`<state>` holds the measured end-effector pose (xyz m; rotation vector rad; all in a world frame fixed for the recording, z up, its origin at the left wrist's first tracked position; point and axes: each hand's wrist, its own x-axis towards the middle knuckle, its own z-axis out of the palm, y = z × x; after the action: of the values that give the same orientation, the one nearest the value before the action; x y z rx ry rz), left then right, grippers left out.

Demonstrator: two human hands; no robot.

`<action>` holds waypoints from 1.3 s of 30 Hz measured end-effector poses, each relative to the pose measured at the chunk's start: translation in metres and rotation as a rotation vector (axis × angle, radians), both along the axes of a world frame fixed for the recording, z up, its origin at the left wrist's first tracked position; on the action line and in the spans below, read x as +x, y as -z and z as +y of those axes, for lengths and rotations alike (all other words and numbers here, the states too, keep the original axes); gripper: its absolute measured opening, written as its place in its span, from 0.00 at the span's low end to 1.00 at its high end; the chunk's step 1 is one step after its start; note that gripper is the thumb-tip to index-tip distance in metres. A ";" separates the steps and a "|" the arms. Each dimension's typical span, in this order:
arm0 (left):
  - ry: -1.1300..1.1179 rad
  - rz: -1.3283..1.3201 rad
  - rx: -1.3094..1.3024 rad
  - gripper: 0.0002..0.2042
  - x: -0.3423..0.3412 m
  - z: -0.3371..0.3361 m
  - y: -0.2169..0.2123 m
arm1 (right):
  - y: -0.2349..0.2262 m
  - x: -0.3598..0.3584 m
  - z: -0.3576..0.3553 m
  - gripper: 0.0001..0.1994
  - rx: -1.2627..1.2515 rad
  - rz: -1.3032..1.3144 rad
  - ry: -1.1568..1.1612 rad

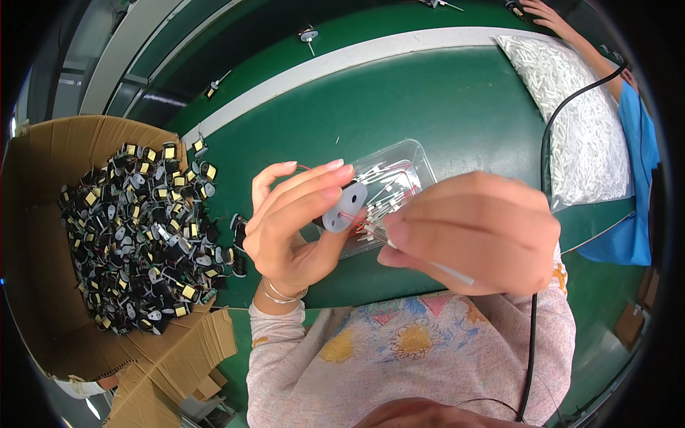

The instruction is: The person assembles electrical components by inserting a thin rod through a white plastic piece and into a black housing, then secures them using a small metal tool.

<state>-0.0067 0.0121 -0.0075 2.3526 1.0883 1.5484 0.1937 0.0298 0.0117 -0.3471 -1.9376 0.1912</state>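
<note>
We see the right grip [481,235] blurred, hiding much of the slim pale tool [455,273] in it. The thumb of the left grip [289,221] lies partly behind the grey oval part [345,208]. Both grips cover portions of the clear tray [422,155]. Our view's upper edge cuts off a small device [434,3].

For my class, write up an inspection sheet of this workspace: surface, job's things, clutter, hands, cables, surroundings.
Surface: green worktop, white strip along its far edge.
Job's things: grey oval-faced part with holes; thin red wires; clear plastic tray of slender white pieces.
Clutter: brown cardboard box heaped with black-and-grey parts.
Hands: left hand grips the oval-faced part; right hand pinches a slim pale item, kind unclear.
Cables: black cable down the right side.
Surroundings: co-worker's hand; clear bag of small white pieces.
</note>
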 end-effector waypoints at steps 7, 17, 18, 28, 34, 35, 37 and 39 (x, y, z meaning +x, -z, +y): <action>0.074 -0.074 -0.047 0.19 -0.001 0.001 0.000 | 0.001 -0.003 0.005 0.18 -0.128 0.134 -0.056; 0.100 -0.099 -0.067 0.19 -0.002 0.002 0.001 | -0.004 -0.001 -0.004 0.17 0.030 0.019 0.020; 0.097 -0.096 -0.064 0.18 -0.002 0.002 0.000 | -0.004 -0.004 -0.007 0.17 0.031 0.021 0.019; 0.047 -0.053 -0.039 0.18 -0.001 -0.001 -0.001 | -0.003 -0.004 -0.009 0.16 0.010 0.072 0.057; 0.026 -0.040 -0.031 0.19 -0.002 -0.002 -0.002 | -0.003 -0.010 -0.019 0.15 0.003 0.095 0.158; 0.019 -0.032 -0.029 0.19 -0.002 -0.002 -0.002 | -0.003 -0.011 -0.019 0.15 0.000 0.092 0.162; 0.011 -0.025 -0.025 0.19 -0.001 -0.002 -0.002 | -0.003 -0.012 -0.018 0.15 0.001 0.104 0.159; 0.012 -0.033 0.012 0.19 -0.001 -0.001 -0.001 | -0.002 -0.011 -0.015 0.14 0.004 0.116 0.157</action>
<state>-0.0073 0.0106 -0.0067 2.3278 1.0592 1.5883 0.1825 0.0146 0.0135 -0.4727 -1.7876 0.1021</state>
